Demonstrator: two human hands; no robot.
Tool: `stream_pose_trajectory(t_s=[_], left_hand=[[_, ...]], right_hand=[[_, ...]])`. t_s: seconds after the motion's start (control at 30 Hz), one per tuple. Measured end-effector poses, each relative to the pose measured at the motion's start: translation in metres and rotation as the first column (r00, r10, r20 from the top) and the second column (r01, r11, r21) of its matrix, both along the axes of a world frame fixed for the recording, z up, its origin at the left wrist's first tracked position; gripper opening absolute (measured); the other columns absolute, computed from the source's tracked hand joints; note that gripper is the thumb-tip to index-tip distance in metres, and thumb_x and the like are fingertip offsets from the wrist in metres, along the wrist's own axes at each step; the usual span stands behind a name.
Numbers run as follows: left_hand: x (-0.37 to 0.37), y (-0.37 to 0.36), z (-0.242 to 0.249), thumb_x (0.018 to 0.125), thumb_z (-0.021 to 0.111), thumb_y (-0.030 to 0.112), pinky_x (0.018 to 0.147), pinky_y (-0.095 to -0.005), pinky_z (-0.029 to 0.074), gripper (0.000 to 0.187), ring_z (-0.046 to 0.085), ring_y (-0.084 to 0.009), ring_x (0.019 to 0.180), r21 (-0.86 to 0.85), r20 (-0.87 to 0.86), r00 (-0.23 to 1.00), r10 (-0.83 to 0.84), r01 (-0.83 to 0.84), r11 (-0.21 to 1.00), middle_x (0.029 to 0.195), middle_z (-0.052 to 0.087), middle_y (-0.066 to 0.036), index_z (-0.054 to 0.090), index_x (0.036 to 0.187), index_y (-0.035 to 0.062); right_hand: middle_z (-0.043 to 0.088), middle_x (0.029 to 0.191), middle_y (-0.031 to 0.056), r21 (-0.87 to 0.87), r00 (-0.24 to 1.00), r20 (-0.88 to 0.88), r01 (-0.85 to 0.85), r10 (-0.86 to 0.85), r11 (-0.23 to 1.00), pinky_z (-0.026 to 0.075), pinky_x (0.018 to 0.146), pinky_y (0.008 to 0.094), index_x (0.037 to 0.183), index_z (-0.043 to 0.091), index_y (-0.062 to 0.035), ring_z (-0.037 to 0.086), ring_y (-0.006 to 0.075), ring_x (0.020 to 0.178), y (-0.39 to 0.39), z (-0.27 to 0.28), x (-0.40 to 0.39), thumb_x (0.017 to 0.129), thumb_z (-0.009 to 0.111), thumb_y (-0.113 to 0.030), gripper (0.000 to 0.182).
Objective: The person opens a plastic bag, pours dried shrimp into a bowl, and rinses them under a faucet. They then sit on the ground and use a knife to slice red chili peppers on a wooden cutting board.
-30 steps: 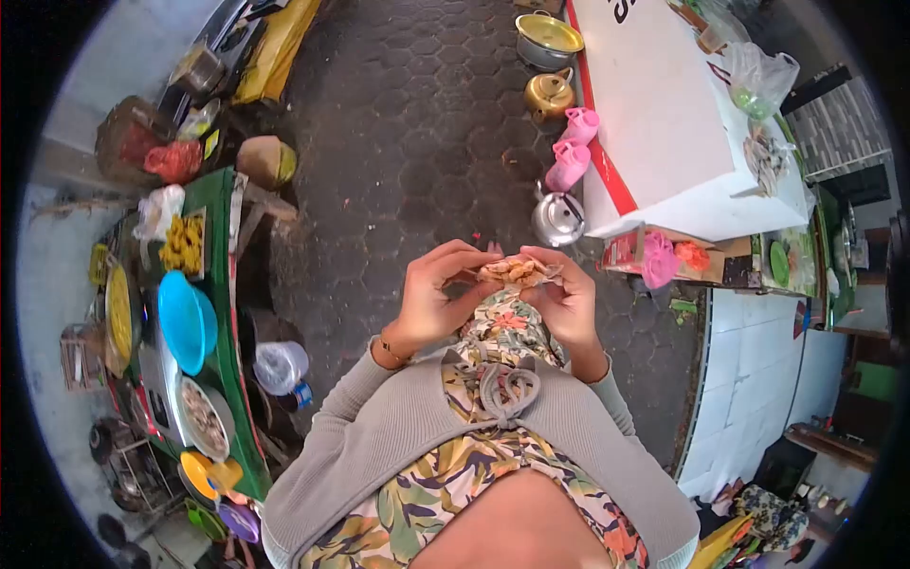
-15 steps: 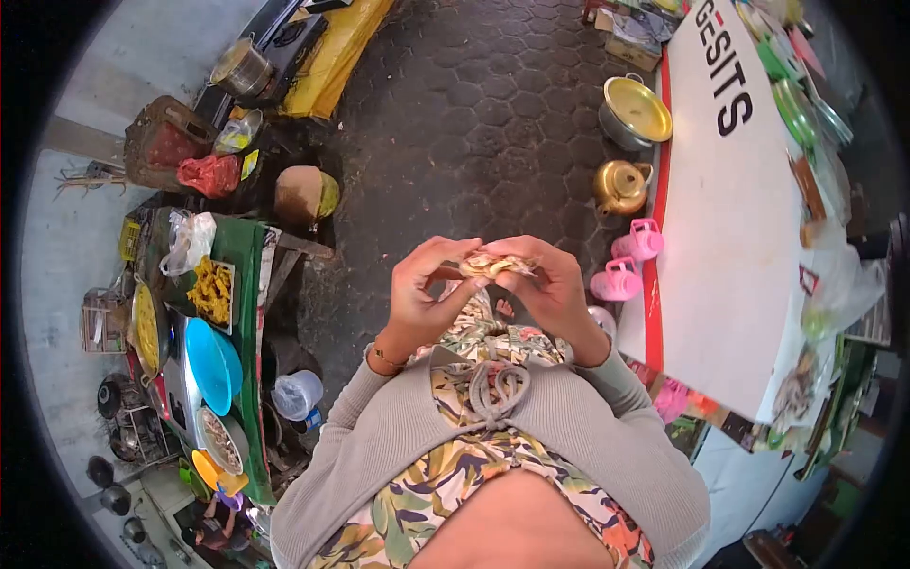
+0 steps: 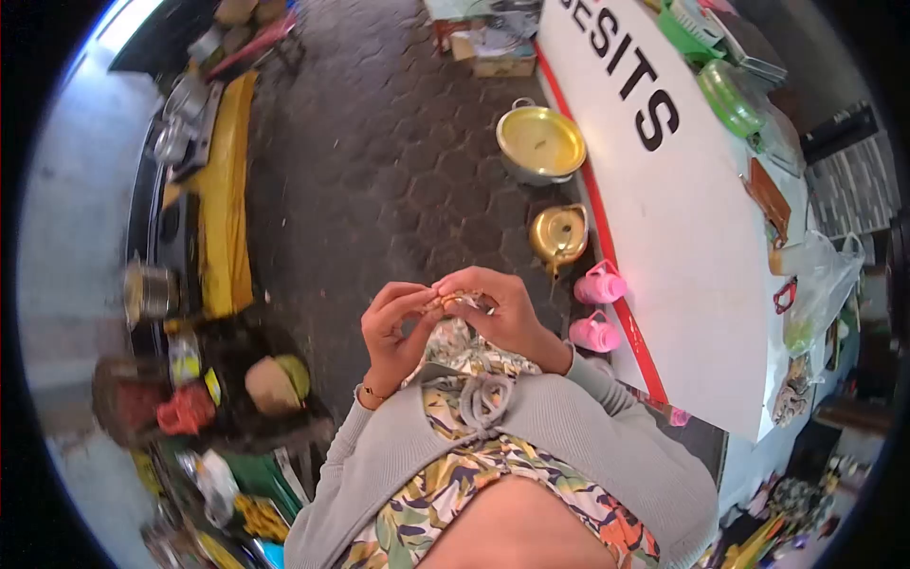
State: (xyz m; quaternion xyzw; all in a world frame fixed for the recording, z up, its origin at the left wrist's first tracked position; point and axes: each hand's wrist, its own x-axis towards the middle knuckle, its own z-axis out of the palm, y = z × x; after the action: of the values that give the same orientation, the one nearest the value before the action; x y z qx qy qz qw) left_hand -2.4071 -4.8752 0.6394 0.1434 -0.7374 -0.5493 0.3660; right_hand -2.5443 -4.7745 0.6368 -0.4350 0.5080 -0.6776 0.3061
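My left hand [image 3: 391, 327] and my right hand [image 3: 498, 313] meet in front of my chest, fingertips pinched on a small brownish piece of food [image 3: 453, 302] held between them. Most of the food is hidden by my fingers. Both arms wear grey ribbed sleeves, and a thin bracelet sits on my left wrist. A floral cloth hangs just below my hands.
A white table [image 3: 701, 237] with black lettering stands at right; a brass pot [image 3: 540, 144], a gold kettle [image 3: 559, 234] and two pink cups [image 3: 599, 284] sit on the paving beside it. A yellow bench [image 3: 226, 199] and a coconut [image 3: 273, 383] lie at left.
The view has swung, so the stall with the blue bowl slid down and out at lower left. My hands stay pinched together on the food, now closed more tightly over it.
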Motion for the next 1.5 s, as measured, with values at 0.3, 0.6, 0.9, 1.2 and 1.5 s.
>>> stream_pose_trajectory(t_s=[0.3,0.6,0.9,1.2,1.5], left_hand=[[-0.221,-0.128,-0.009,0.069,0.072,-0.005,0.058,-0.0243,0.051,0.020,0.063,-0.0156,0.068,-0.152,0.110,0.924,-0.367,0.381,0.912,0.079,0.062,-0.009,0.068,0.088,0.0004],[-0.440,-0.235,0.002,0.065,0.075,-0.001,0.059,-0.0270,0.050,0.021,0.063,-0.0184,0.066,-0.310,0.073,0.870,-0.487,0.484,0.818,0.078,0.064,-0.010,0.068,0.085,0.0011],[-0.585,-0.309,-0.036,0.069,0.075,-0.001,0.063,-0.0263,0.052,0.019,0.065,-0.0168,0.070,-0.113,0.091,0.836,-0.541,0.548,0.829,0.082,0.065,-0.009,0.067,0.086,0.0005],[-0.790,-0.410,-0.041,0.073,0.074,0.003,0.066,-0.0264,0.054,0.014,0.065,-0.0150,0.076,0.216,0.169,0.529,-0.832,0.803,0.555,0.082,0.064,-0.007,0.065,0.084,0.0015],[-0.913,-0.441,-0.039,0.069,0.075,0.003,0.063,-0.0318,0.051,0.018,0.063,-0.0241,0.073,0.006,-0.031,0.382,-0.924,0.924,0.382,0.080,0.063,-0.009,0.066,0.083,0.0013]], right_hand=[[0.063,0.100,0.0091,0.155,0.913,0.248,0.292,-0.323,0.944,0.049,0.079,0.0256,0.100,0.060,0.0020,0.059,0.0123,0.091,-0.071,-0.019,-0.160,0.087,0.059,-0.003,0.014],[0.067,0.090,0.0049,0.037,0.875,0.010,0.483,-0.484,0.875,0.048,0.065,0.0225,0.097,0.062,-0.0025,0.061,0.0086,0.075,-0.171,-0.012,-0.368,0.085,0.062,-0.009,0.013],[0.066,0.092,0.0082,0.220,0.838,-0.100,0.544,-0.536,0.809,0.050,0.069,0.0252,0.099,0.062,-0.0022,0.063,0.0128,0.080,-0.237,-0.024,-0.501,0.084,0.063,-0.008,0.016],[0.062,0.101,0.0111,0.423,0.621,-0.061,0.725,-0.781,0.543,0.047,0.082,0.0282,0.113,0.056,-0.0001,0.059,0.0172,0.094,-0.329,-0.036,-0.634,0.086,0.058,-0.008,0.028],[0.060,0.099,0.0089,0.473,0.304,0.026,0.835,-0.952,0.280,0.047,0.072,0.0246,0.101,0.060,-0.0004,0.058,0.0137,0.085,-0.381,-0.021,-0.711,0.085,0.061,-0.006,0.017]])
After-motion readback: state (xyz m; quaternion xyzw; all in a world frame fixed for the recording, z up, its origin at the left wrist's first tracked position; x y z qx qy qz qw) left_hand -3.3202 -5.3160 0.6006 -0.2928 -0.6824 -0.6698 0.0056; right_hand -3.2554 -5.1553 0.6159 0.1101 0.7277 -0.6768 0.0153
